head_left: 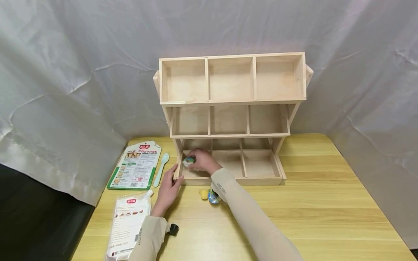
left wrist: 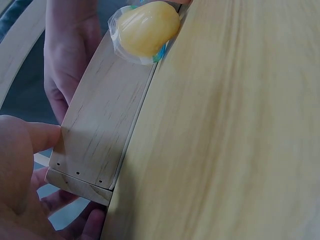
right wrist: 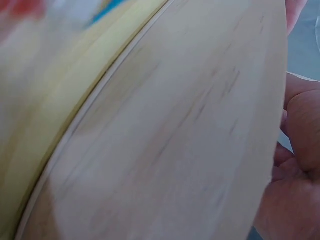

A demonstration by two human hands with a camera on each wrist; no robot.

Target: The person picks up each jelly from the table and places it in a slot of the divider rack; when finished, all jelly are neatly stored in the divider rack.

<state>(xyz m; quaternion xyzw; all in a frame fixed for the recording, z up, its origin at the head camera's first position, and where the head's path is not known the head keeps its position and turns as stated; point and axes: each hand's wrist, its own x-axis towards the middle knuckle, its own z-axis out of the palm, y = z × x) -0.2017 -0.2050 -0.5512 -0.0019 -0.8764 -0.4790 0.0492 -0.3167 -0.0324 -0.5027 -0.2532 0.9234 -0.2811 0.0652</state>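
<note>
A wooden three-tier rack [head_left: 232, 102] stands on the table, with three compartments per tier. My left hand [head_left: 169, 188] grips its lower left front corner; in the left wrist view the thumb of this hand [left wrist: 20, 175] lies on the front board's upper edge, fingers round the end. Inside the bottom-left compartment my right hand [head_left: 204, 161] pinches a small jelly cup [head_left: 188, 161] with a colourful lid. Two more jelly cups lie before the rack: a yellow one [head_left: 204, 194] and one showing a blue lid [head_left: 213, 197], partly covered by the right sleeve.
Left of the rack are a pale green spoon [head_left: 161, 169], a green-edged seasoning packet [head_left: 135, 166] and a white spouted pouch [head_left: 128, 224]. Grey curtain [head_left: 81, 72] hangs behind and on both sides of the wooden table [head_left: 330, 195].
</note>
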